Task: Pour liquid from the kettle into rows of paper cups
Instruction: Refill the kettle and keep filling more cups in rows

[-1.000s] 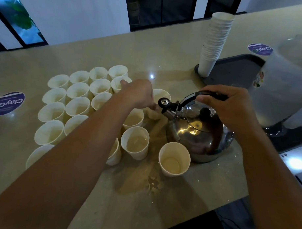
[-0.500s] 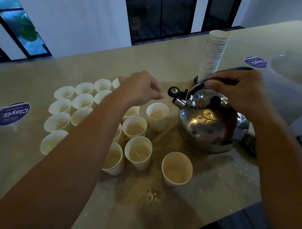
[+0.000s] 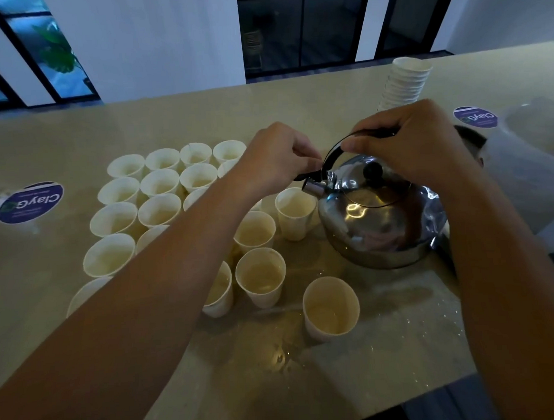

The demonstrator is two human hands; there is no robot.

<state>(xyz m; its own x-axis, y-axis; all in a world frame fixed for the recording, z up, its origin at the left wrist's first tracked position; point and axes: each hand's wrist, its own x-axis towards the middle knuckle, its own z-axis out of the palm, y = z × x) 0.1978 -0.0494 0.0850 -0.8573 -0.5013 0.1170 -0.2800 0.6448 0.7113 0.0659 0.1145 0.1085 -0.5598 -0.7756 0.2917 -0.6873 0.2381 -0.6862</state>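
A shiny steel kettle (image 3: 379, 218) with a black knob stands on the beige counter (image 3: 353, 364) at centre right. My right hand (image 3: 414, 139) grips its black handle from above. My left hand (image 3: 280, 159) pinches the black spout cap at the kettle's spout, which points left over a white paper cup (image 3: 296, 212). Rows of white paper cups (image 3: 137, 202) fill the counter to the left, partly hidden by my left forearm. Several nearer cups (image 3: 260, 276) hold pale liquid. One cup (image 3: 331, 307) stands alone in front of the kettle.
A tall stack of paper cups (image 3: 404, 82) rises behind the kettle. Round purple stickers lie at the far left (image 3: 30, 202) and far right (image 3: 475, 117). A clear plastic bag (image 3: 525, 157) sits at the right edge. Spilled drops wet the counter (image 3: 279, 357) near the front.
My left hand moved right from the cups to the spout cap and took hold of it. The kettle shifted slightly toward the cup beside it; the view also tilted upward.
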